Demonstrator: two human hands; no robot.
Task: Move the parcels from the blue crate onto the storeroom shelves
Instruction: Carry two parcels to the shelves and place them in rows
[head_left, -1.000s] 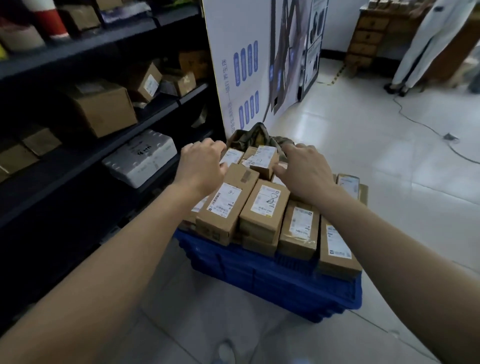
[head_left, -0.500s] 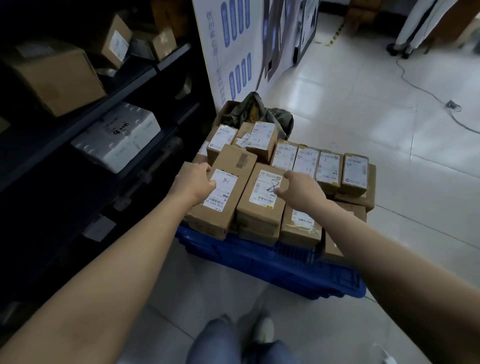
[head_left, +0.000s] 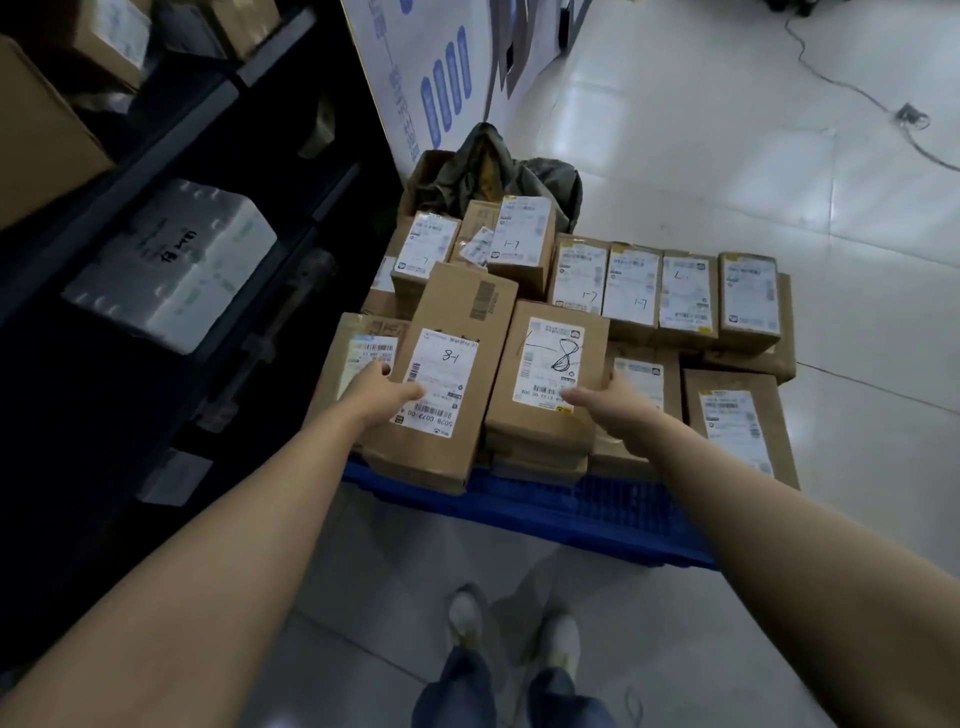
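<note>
My left hand (head_left: 376, 395) grips the long parcel (head_left: 457, 312), my right hand (head_left: 613, 400) the neighbouring parcel (head_left: 550, 358); best to squeeze inward and lift level.

"8-1" is handwritten on the long parcel (head_left: 467, 306) gripped by the left hand (head_left: 382, 397); "1-8" on the shorter parcel (head_left: 550, 364) gripped by the right hand (head_left: 613, 397); "1-7" on farther parcels (head_left: 631, 286).
</note>
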